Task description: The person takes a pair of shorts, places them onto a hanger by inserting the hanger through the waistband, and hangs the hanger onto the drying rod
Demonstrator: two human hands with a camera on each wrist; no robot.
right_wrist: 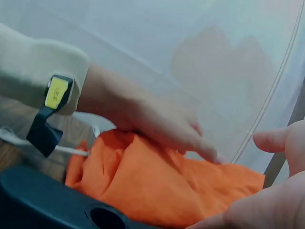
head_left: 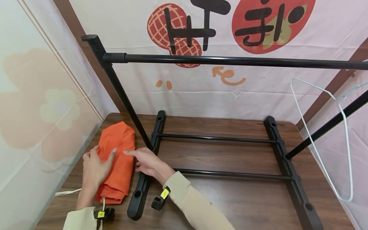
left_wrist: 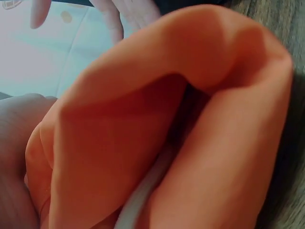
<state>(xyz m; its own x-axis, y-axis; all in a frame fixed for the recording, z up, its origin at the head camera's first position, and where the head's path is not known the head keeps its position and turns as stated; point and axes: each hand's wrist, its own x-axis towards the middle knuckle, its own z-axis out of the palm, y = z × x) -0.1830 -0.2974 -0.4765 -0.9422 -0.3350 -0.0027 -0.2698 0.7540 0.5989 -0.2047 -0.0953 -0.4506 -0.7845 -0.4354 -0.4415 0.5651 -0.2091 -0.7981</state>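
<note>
An orange cloth bundle (head_left: pixel 122 172), folded long and narrow, lies on the wooden table at the left. A white cord (left_wrist: pixel 138 200) runs out of its open near end; what is inside stays hidden. The left hand (head_left: pixel 96 167) rests against the bundle's left side, its thumb spread over the top and its fingers along the edge. Close to the bundle's right edge is the right hand (head_left: pixel 148 161), thumb pointing at the cloth, other fingers loosely bent and holding nothing. In the right wrist view, the bundle (right_wrist: pixel 147 186) sits beneath the left hand (right_wrist: pixel 157 119).
A black metal rack (head_left: pixel 224 60) stands over the table (head_left: pixel 224 201); its left foot (head_left: pixel 139 195) is beside the bundle and under the right forearm. A pale wire hanger (head_left: pixel 349 153) hangs at the right. Printed cloth walls (head_left: pixel 129 86) enclose the back and sides.
</note>
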